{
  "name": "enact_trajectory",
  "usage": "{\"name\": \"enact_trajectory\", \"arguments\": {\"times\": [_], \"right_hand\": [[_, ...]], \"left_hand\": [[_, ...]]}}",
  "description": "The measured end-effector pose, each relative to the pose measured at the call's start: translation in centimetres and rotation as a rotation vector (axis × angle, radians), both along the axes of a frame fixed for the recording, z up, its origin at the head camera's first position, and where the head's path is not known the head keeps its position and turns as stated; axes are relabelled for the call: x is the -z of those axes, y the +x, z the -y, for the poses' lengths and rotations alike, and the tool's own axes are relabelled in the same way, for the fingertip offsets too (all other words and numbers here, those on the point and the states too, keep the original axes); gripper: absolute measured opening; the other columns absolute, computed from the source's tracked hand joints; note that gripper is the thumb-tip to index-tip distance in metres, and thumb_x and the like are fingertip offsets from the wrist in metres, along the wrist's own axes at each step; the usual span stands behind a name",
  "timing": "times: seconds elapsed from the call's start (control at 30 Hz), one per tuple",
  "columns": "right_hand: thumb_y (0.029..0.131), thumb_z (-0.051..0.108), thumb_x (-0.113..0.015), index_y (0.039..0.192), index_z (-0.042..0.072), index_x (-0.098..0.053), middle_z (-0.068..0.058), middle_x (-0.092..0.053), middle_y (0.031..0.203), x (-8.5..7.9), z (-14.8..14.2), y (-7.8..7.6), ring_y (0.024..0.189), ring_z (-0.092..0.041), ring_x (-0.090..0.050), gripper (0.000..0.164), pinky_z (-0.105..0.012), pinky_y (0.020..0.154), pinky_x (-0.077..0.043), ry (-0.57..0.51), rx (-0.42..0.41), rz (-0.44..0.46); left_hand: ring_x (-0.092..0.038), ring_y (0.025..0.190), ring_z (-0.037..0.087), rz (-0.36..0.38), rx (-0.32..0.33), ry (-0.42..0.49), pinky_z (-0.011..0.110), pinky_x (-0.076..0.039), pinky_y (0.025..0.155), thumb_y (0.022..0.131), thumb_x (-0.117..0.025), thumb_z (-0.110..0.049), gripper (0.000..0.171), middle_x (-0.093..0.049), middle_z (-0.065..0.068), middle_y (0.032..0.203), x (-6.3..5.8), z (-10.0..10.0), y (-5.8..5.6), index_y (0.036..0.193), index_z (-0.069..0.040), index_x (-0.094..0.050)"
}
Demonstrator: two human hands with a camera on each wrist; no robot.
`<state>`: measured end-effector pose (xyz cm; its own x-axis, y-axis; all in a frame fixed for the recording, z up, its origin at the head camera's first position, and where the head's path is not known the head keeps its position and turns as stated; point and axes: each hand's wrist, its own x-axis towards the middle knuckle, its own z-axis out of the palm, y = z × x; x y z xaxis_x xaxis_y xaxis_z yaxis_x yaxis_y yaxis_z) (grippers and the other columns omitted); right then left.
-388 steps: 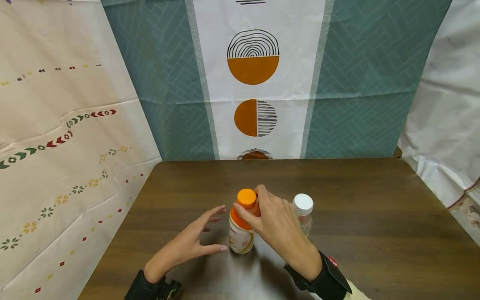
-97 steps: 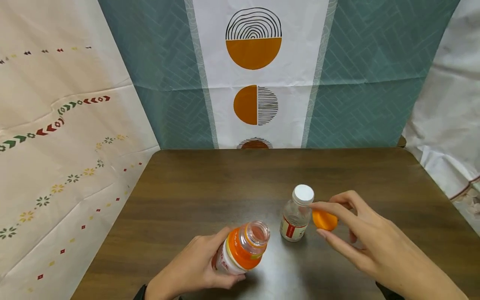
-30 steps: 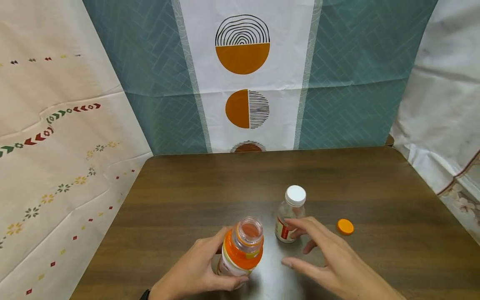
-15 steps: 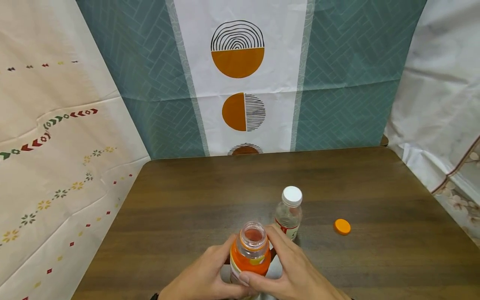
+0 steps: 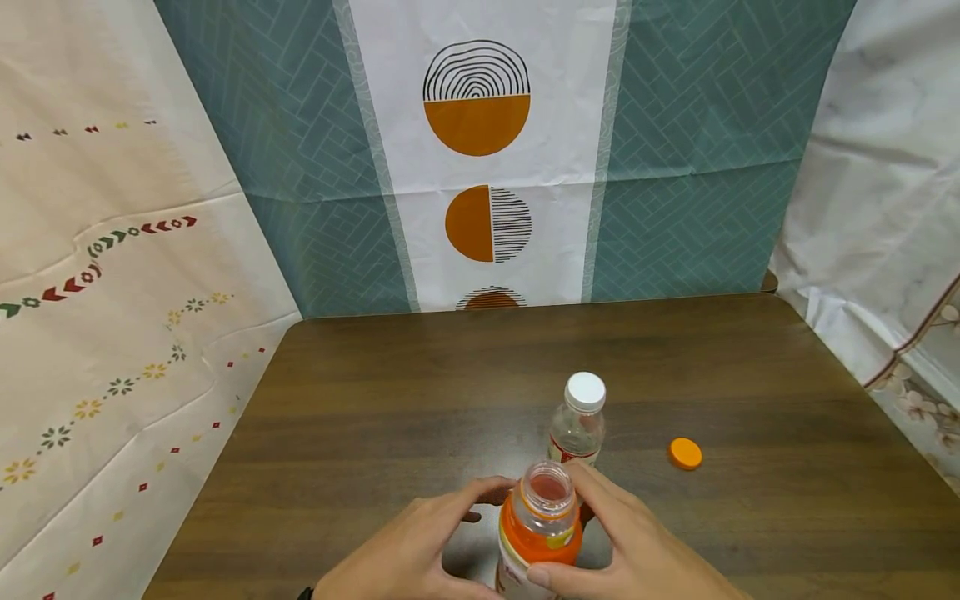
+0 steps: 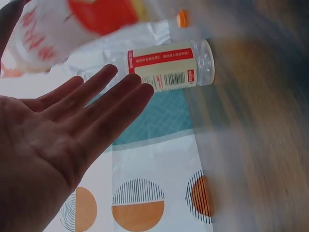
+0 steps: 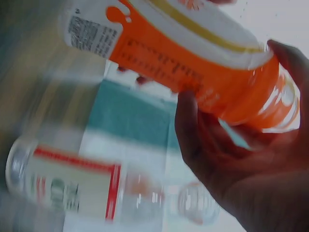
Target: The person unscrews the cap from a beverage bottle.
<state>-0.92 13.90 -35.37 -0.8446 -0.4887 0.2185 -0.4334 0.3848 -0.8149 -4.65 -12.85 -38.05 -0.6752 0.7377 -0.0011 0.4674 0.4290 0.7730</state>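
Note:
In the head view my right hand [image 5: 626,546] grips an uncapped bottle [image 5: 542,537] with an orange and white label, fingers behind it and thumb in front. The right wrist view shows the right hand [image 7: 260,174] around the bottle's orange upper part [image 7: 236,92]. To the left of the bottle, my left hand [image 5: 416,542] is spread with a gap between palm and label. Its fingers are straight and hold nothing in the left wrist view, where the left hand [image 6: 63,130] fills the left side. The orange cap [image 5: 685,453] lies on the table at the right.
Just behind the held bottle stands a clear bottle [image 5: 577,433] with a white cap and a red and cream label, partly hidden in the head view. The brown table [image 5: 390,375] reaches back to a patterned cloth [image 5: 315,208].
Earlier the orange cap was on the bottle, then in my right hand; now it lies on the table. My right hand has taken the bottle and shifted it right; my left has let go.

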Motion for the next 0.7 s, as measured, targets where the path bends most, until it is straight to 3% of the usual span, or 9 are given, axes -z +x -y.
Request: {"name": "enact_trajectory", "arguments": {"times": [0.13, 0.33, 0.5, 0.6, 0.7], "right_hand": [[0.087, 0.032, -0.077, 0.137, 0.034, -0.045, 0.015, -0.057, 0.124, 0.1, -2.4, 0.4, 0.105, -0.004, -0.059, 0.061, -0.026, 0.083, -0.054, 0.041, 0.023, 0.022], [0.077, 0.028, -0.086, 0.135, 0.034, -0.047, 0.017, -0.060, 0.120, 1.1, -6.2, 1.2, 0.101, -0.001, -0.059, 0.071, -0.025, 0.078, -0.054, 0.174, 0.200, -0.126], [0.069, 0.021, -0.091, 0.143, 0.029, -0.046, 0.016, -0.058, 0.128, 1.6, -9.0, 1.8, 0.105, 0.002, -0.057, 0.088, -0.013, 0.082, -0.048, 0.249, 0.318, -0.233], [0.070, 0.019, -0.090, 0.145, 0.028, -0.045, 0.015, -0.056, 0.133, 1.5, -10.0, 1.9, 0.105, 0.003, -0.057, 0.088, -0.009, 0.082, -0.047, 0.257, 0.338, -0.228], [0.071, 0.019, -0.089, 0.141, 0.030, -0.047, 0.016, -0.057, 0.130, 1.5, -10.6, 1.9, 0.101, 0.003, -0.058, 0.082, -0.012, 0.078, -0.049, 0.265, 0.369, -0.203]], "left_hand": [[-0.056, 0.124, 0.007, 0.052, -0.034, -0.036, 0.035, -0.052, 0.099, 0.081, -0.072, -0.061, 0.081, -0.053, -0.016, 0.141, -0.2, 0.3, -0.1, 0.148, -0.042, -0.031], [-0.056, 0.122, 0.004, 0.031, -0.041, -0.047, 0.033, -0.053, 0.097, 0.081, -0.071, -0.062, 0.081, -0.053, -0.018, 0.140, 0.0, 0.7, -0.3, 0.148, -0.043, -0.029], [-0.057, 0.120, 0.002, -0.065, -0.017, -0.003, 0.030, -0.054, 0.094, 0.084, -0.072, -0.057, 0.080, -0.055, -0.017, 0.137, 0.3, 0.9, -0.4, 0.149, -0.039, -0.029], [-0.058, 0.119, 0.001, -0.127, -0.009, 0.018, 0.028, -0.054, 0.092, 0.085, -0.071, -0.054, 0.079, -0.056, -0.017, 0.135, 0.5, 1.1, -0.4, 0.150, -0.037, -0.030], [-0.058, 0.117, 0.001, -0.140, -0.014, 0.024, 0.027, -0.054, 0.092, 0.085, -0.071, -0.054, 0.078, -0.056, -0.018, 0.133, 0.5, 1.1, -0.4, 0.149, -0.037, -0.030]]}}
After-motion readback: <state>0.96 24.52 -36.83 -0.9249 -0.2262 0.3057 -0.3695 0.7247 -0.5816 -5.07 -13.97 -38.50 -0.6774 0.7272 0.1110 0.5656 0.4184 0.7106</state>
